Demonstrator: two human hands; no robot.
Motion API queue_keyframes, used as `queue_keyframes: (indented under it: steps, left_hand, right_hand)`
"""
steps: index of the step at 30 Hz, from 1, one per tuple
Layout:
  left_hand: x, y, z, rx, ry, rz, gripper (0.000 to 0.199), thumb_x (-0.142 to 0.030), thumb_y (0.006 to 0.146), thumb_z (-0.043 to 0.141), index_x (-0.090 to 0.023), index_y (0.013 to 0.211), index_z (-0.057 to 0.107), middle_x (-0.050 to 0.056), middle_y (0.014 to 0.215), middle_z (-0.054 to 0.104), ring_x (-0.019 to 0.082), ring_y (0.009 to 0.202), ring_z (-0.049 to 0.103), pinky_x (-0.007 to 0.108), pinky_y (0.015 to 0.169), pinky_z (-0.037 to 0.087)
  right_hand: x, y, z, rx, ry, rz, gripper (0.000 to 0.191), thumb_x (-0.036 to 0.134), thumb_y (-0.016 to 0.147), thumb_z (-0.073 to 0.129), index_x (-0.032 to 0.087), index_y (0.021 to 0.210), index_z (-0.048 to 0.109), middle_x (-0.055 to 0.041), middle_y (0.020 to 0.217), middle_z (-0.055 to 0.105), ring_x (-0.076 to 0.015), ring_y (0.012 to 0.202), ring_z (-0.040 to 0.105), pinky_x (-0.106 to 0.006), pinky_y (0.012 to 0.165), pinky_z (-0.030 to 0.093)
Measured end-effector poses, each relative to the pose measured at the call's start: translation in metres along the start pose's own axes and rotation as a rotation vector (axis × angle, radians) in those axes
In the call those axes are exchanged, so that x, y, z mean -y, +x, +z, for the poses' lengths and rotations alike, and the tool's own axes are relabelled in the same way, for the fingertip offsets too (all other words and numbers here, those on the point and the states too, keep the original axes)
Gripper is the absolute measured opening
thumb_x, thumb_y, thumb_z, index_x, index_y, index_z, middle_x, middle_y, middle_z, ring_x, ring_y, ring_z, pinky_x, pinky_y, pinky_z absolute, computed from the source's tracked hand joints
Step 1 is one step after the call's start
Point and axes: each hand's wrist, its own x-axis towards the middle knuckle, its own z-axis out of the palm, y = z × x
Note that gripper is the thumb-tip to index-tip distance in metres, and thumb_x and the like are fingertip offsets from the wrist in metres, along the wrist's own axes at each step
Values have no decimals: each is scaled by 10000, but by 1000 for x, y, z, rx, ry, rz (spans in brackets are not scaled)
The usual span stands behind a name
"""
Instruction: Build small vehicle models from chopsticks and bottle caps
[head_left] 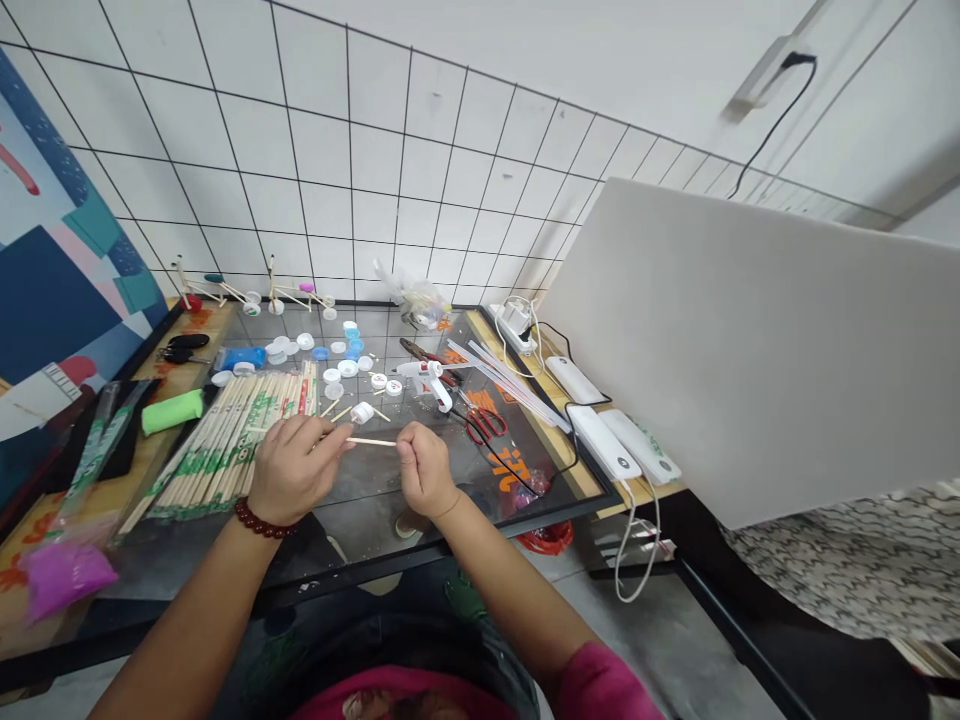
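A thin wooden stick [373, 442] spans the gap between my two hands above the glass tabletop. My left hand [298, 468], with a dark red bead bracelet at its wrist, pinches the stick's left part. Closed around the stick's right end is my right hand [424, 470]. Just beyond the stick lies a white cap piece [361, 413] with short sticks around it. A white glue gun [427, 380] rests past my right hand. Wrapped chopsticks [217, 440] lie in a wide bundle beside and partly behind my left hand.
Loose bottle caps [347, 368] are scattered at the back, near small stick models [277, 290]. Red scissors [486, 426], pliers [424, 352] and clear glue sticks [517, 385] lie to the right. White power banks [602, 440] line the right edge. A green roll [172, 411] and purple bag [67, 577] lie left.
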Motion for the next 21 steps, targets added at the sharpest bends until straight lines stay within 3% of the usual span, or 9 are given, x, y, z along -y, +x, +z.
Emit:
queue_keyframes:
  steps: [5, 9, 12, 16, 18, 21]
  left_hand:
    - [-7, 0, 4, 52, -27, -13, 220, -254, 884, 577, -265, 875, 796, 61, 617, 620, 204, 622, 562, 311, 598, 373]
    - [-5, -3, 9, 87, -51, -31, 248, -267, 897, 553, -271, 913, 801, 65, 636, 655, 212, 621, 588, 310, 591, 375]
    - [-2, -6, 10, 49, -112, -117, 249, -261, 879, 578, -272, 980, 805, 71, 708, 707, 220, 658, 620, 307, 613, 395]
    - [-4, -5, 8, -132, -337, -373, 231, -305, 857, 637, -256, 1011, 803, 62, 763, 714, 200, 676, 618, 295, 665, 441]
    - [-7, -1, 6, -181, -577, -560, 240, -359, 855, 657, -240, 1014, 792, 37, 671, 647, 169, 615, 567, 275, 611, 428]
    - [-11, 9, 3, -152, -1030, -854, 325, -459, 791, 729, -206, 990, 770, -1, 570, 549, 107, 481, 407, 228, 455, 290]
  right_hand:
    - [-3, 5, 2, -31, 77, 101, 257, 348, 994, 337, 234, 804, 467, -30, 742, 524, -177, 690, 501, -314, 681, 400]
    - [2, 8, 3, -14, 125, 153, 288, 401, 998, 356, 233, 798, 478, -10, 722, 511, -163, 676, 498, -295, 681, 399]
    - [3, 9, -13, -26, 166, 226, 293, 432, 995, 422, 219, 835, 543, 6, 709, 532, -148, 658, 492, -273, 652, 391]
    - [-25, 17, -62, -148, -96, 326, 293, 414, 963, 515, 203, 780, 603, -5, 710, 580, -154, 680, 513, -279, 673, 388]
    - [-53, 30, -87, -80, -310, 390, 208, 354, 922, 573, 195, 811, 646, -21, 740, 617, -167, 706, 535, -282, 673, 383]
    - [-97, 61, -105, 98, -505, 481, 90, 202, 858, 602, 166, 827, 678, -59, 823, 666, -185, 785, 582, -285, 712, 394]
